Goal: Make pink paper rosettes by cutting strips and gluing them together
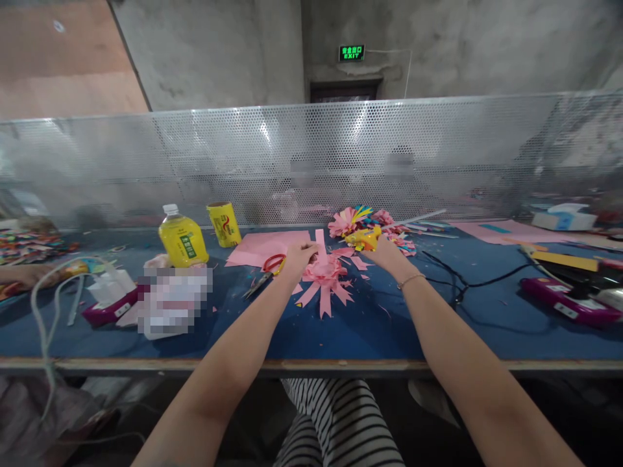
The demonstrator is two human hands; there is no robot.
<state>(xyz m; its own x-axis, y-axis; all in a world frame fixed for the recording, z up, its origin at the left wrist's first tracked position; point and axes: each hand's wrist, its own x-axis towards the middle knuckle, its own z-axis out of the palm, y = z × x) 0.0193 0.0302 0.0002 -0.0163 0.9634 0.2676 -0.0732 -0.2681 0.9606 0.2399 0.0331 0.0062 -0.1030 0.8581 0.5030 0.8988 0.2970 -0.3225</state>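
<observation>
My left hand [298, 255] is closed in a pinch on a pink paper strip [320, 243] that stands up from a pink paper flower [324, 277] lying on the blue table [379, 324]. My right hand [384, 251] is wrapped round a yellow glue gun [363, 239], whose nozzle points left toward the strip. Red-handled scissors [270, 266] lie just left of my left hand. A pink paper sheet [265, 248] lies behind them.
A yellow drink bottle [182, 241] and a yellow can [224, 224] stand at the back left. Finished paper flowers [357, 219] lie behind the glue gun. A black cord [462, 282] runs right. A perforated metal screen [311, 155] closes the table's far side.
</observation>
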